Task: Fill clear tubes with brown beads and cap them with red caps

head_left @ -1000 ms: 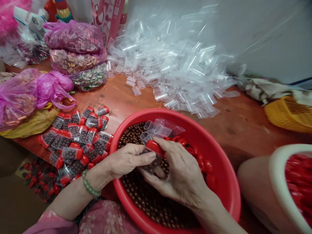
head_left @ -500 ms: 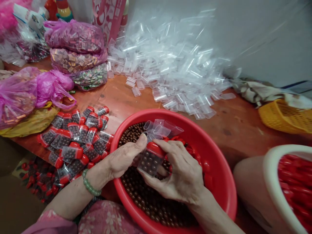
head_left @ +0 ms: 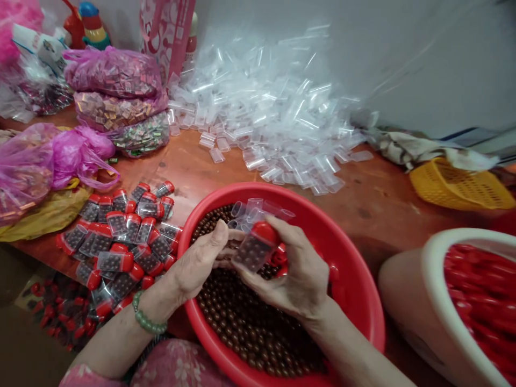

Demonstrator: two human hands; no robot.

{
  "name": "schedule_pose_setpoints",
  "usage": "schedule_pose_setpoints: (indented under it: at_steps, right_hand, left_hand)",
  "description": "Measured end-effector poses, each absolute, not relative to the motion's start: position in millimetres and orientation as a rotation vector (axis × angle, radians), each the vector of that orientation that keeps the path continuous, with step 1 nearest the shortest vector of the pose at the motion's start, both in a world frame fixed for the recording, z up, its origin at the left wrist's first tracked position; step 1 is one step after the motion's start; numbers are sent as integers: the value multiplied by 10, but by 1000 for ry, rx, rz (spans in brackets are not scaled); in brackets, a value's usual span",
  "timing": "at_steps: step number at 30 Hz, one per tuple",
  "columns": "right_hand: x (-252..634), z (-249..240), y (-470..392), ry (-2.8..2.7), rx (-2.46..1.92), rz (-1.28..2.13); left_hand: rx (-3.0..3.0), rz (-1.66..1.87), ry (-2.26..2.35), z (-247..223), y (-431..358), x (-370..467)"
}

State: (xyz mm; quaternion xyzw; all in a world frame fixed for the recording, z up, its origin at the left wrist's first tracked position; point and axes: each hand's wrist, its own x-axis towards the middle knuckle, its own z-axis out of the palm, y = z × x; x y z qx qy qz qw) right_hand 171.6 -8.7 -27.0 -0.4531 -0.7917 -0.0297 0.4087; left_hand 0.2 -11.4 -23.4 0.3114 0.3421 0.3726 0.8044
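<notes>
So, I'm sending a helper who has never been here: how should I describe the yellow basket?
Start at the big red basin, then look right to the white bucket. Beyond it, beside the crumpled cloth, sits the basket. Unlike both, it is yellow and full of holes.

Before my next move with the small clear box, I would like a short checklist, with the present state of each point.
1. Right hand has a grip on the clear box: ok, held between thumb and fingers.
2. Brown balls inside the box: ok, visible through its wall.
3. Red cap on the box: ok, it covers one end.
4. Cap pressed fully down: cannot tell, the seam is not clear.
5. Left hand away from the box: cannot tell, its fingers are close and may touch it.
6. Empty clear cases within the red tub: ok, near the far rim.
</notes>
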Motion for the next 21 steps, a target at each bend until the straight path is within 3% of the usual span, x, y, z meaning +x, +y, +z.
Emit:
schedule_pose_setpoints:
  at_steps: [13,21]
  right_hand:
    - [1643,-217,-88,-2148,-1091,118]
    - [1620,-219,-86,-2262,-984,-16]
  left_hand:
    - [677,703,676,-218,-84,16]
    - [435,707,624,-180,-41,224]
